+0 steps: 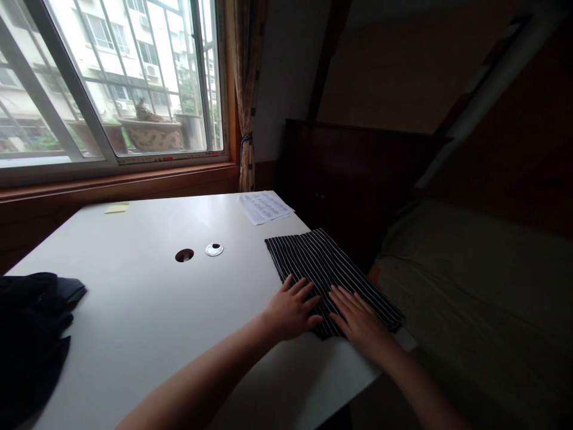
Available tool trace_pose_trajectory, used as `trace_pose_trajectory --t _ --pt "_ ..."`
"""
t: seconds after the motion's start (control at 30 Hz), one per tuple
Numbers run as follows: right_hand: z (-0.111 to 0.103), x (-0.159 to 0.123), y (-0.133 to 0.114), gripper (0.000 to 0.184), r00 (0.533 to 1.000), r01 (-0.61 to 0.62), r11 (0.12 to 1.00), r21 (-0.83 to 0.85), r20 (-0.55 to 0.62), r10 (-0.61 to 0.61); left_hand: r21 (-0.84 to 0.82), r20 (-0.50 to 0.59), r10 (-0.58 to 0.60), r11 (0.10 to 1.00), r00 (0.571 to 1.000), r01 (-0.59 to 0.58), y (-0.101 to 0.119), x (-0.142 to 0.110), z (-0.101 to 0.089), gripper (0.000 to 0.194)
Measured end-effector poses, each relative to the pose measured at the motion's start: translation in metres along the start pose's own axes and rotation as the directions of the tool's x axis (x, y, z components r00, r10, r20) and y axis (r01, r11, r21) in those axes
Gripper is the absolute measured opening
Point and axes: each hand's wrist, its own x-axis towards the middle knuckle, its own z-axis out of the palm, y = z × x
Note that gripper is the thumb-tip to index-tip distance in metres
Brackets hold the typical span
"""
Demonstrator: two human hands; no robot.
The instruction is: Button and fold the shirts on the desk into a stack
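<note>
Head camera view: Two bare hands press down on a black-and-white pinstriped cloth (320,257) at the right-hand edge of a white tabletop (179,334). The left hand (290,312) lies palm down on the cloth's near left part, fingers spread apart; the right hand (363,325) rests flat beside it, its fingers close together and its thumb held out. Neither hand is clamped on the fabric.

Judging by how it lies, the smoothing looks well advanced: the cloth spreads in a compact, four-sided shape, its stripes running mostly straight, and it appears to be folded, though the layers cannot be counted. The near edge, partly behind the hands, looks uneven and seems the part left to neaten. A dark garment (31,322) sits bunched at the far left, untouched and apparently unsorted. Printed sheets (264,208) lie beyond the cloth, a yellow sticky note (117,208) near the table's far left corner.
</note>
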Motion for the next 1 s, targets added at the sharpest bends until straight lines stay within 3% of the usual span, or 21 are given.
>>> trace_pose_trajectory --t 0.13,0.23,0.3,0.47,0.63,0.77,0.83,1.0 --pt "-0.012 0.012 0.014 0.055 0.993 -0.063 0.997 -0.049 -0.107 0.057 0.092 0.170 0.080 0.991 0.982 -0.096 0.020 -0.013 0.008 0.065" --pt "-0.007 0.017 0.031 0.061 0.972 -0.177 0.977 -0.116 -0.176 0.155 0.172 0.259 0.082 0.977 0.963 -0.129 0.027 -0.023 0.007 0.074" --pt "0.003 0.014 0.042 0.064 0.964 -0.223 0.968 -0.115 -0.175 0.201 0.192 0.281 0.077 0.972 0.957 -0.135 0.031 -0.029 0.002 0.076" --pt "0.024 -0.009 0.060 0.069 0.964 -0.193 0.979 -0.073 -0.198 0.175 0.183 0.317 0.098 0.970 0.943 -0.162 0.045 -0.047 -0.010 0.078" --pt "0.013 -0.007 0.055 0.069 0.956 -0.278 0.955 -0.106 -0.130 0.264 0.154 0.342 0.111 0.973 0.933 -0.172 0.052 -0.067 -0.016 0.077" --pt "-0.006 0.037 0.035 0.069 0.966 -0.240 0.963 -0.123 -0.134 0.223 0.121 0.363 0.087 0.983 0.928 -0.140 0.041 -0.081 -0.031 0.075" --pt "-0.011 0.071 0.025 0.069 0.980 -0.187 0.978 -0.090 -0.078 0.180 0.171 0.346 0.026 0.981 0.938 -0.091 0.028 -0.092 -0.045 0.074" --pt "-0.002 0.157 0.013 0.073 0.983 -0.156 0.986 -0.061 0.089 0.161 0.395 0.255 -0.156 0.918 0.954 0.044 -0.012 -0.138 -0.084 0.069"
